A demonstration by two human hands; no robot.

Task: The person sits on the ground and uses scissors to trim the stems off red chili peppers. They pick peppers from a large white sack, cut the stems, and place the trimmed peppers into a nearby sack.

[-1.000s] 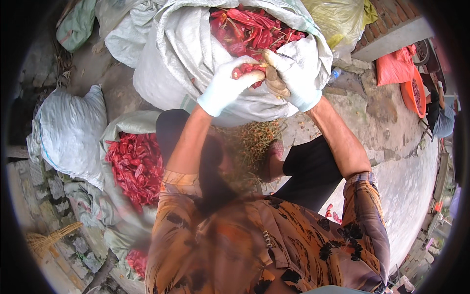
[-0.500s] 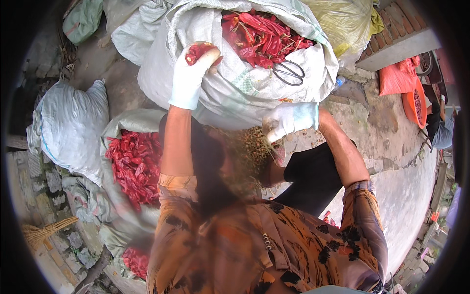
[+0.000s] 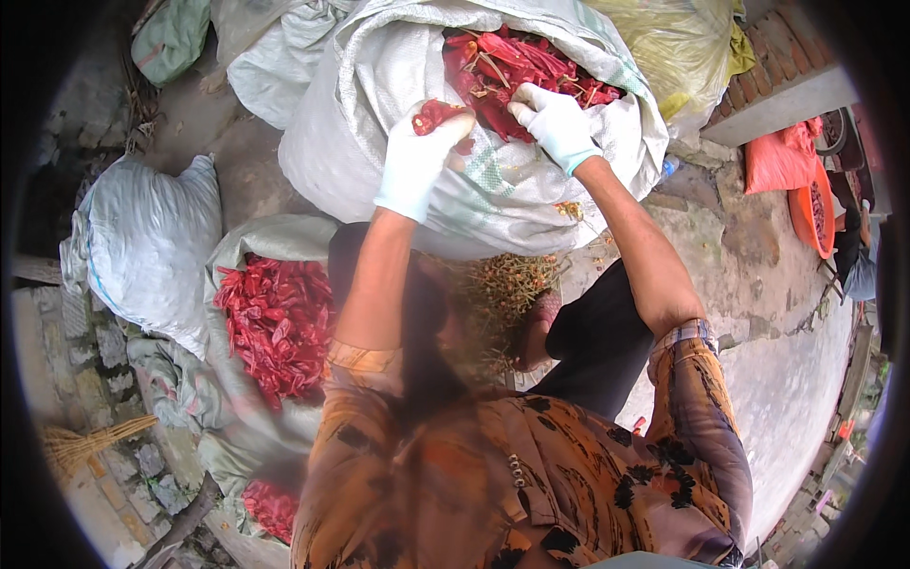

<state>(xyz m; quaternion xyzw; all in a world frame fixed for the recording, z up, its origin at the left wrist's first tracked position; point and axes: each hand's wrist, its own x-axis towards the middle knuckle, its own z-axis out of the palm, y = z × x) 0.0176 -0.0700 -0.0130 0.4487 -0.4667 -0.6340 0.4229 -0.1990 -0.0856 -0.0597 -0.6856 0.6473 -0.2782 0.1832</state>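
Note:
My left hand (image 3: 417, 169), in a white glove, is closed around several red dried chili peppers (image 3: 436, 116) in front of the big white woven sack (image 3: 327, 142). My right hand (image 3: 557, 126), gloved too, reaches over the mouth of that sack. Its fingers are curled together against the heap of red dried chilies (image 3: 488, 66) inside. What they grip, if anything, is hidden. The black-handled scissors seen there earlier do not show; the right hand covers that spot.
Stems and scraps (image 3: 512, 289) lie below the sack, between my legs. An open sack of red chilies (image 3: 275, 327) stands at left, beside a full white sack (image 3: 152, 247). Far right are a red bag (image 3: 773, 166) and an orange basin (image 3: 804, 218), near another person (image 3: 861, 270).
My right hand has moved up from beside the stem scraps to the chilies in the sack's mouth. My left hand, still holding chilies, has shifted slightly right and down.

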